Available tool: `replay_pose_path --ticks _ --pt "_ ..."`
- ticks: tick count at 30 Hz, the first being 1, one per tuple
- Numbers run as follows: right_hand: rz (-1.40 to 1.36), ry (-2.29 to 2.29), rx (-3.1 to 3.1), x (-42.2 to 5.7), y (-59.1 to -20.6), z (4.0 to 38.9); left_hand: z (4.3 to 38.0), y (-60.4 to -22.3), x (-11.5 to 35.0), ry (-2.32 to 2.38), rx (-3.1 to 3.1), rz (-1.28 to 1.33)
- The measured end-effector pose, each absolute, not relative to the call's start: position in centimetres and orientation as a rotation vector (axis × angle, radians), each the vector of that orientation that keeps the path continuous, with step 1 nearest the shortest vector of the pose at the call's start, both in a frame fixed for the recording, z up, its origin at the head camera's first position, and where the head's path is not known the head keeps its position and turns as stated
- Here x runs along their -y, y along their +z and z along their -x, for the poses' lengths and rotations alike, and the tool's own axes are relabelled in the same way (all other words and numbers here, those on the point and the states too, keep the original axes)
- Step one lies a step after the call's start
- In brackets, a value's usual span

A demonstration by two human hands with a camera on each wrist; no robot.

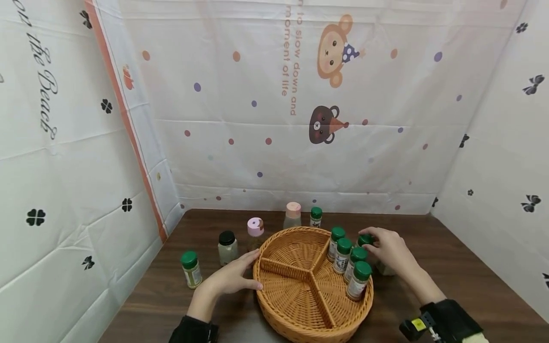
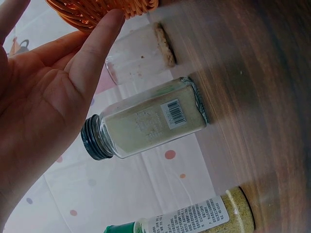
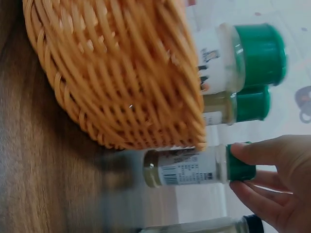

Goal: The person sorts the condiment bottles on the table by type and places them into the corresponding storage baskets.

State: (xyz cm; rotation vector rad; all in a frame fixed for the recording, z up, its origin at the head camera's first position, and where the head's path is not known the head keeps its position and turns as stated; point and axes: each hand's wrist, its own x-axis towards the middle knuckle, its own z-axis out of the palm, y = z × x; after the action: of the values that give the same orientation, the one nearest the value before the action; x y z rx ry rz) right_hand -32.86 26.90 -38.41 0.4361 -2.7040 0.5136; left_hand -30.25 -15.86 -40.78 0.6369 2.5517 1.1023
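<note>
A round wicker basket [image 1: 274, 312] has dividers splitting it into three compartments. Several green-capped spice jars [image 1: 357, 282] stand in its right compartment. Just outside the right rim, my right hand [image 1: 392, 252] pinches another spice jar by its green cap [image 3: 241, 162]. This jar's label and tan contents show in the right wrist view, close beside the wicker wall; whether its base touches the table I cannot tell. My left hand [image 1: 233, 276] touches the basket's left rim with fingers and thumb extended. Nearest it stands a black-capped jar [image 2: 153, 119] of pale powder.
On the left stands a green-capped jar [image 1: 191, 270]. A pink-capped jar [image 1: 255, 228] is behind the left hand. At the back stand a pink-capped bottle [image 1: 293, 214] and a green-capped jar [image 1: 316, 216]. A dark-capped jar [image 3: 214, 226] is beside the right hand. Printed cloth walls surround the wooden table.
</note>
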Motion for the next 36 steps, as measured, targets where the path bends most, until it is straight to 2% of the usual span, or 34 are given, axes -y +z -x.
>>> replay_pose_path --ticks 15,36 --pt "-0.416 0.523 2.279 -27.0 -35.9 28.5 30.0 -40.7 15.8 1.096 -2.561 -0.613" --pt "-0.507 0.651 2.063 -25.0 -33.2 25.4 30.2 -40.8 15.9 1.116 -2.537 -0.626"
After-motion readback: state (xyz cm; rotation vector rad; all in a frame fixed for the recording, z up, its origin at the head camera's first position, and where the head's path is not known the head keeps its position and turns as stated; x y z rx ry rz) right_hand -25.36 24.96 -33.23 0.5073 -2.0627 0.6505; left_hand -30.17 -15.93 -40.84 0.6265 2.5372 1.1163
